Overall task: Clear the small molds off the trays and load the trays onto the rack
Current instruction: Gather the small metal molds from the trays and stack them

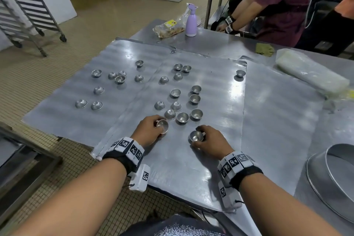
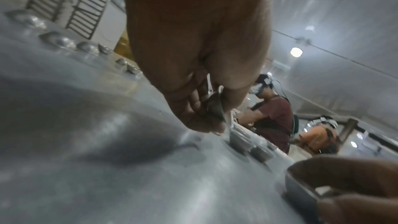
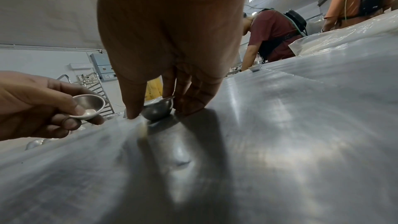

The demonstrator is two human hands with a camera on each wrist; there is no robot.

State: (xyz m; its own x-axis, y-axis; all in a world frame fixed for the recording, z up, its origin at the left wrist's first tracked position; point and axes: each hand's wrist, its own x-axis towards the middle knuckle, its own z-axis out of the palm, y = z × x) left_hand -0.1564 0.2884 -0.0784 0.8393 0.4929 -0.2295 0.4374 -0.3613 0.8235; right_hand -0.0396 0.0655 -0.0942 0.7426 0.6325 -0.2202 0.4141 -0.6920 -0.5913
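Nearest, the left hand pinches one lifted mold and the right hand curls around another mold resting on the near tray, so clearing looks barely begun: beyond, many scattered molds remain, and the rack stands unloaded far left.

Purple spray bottle beside snack bag

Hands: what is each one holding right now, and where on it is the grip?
Left hand holds a small mold by its rim and wall, lifted off the tray. Right hand pinches another mold by its sides, apparently resting on the tray.
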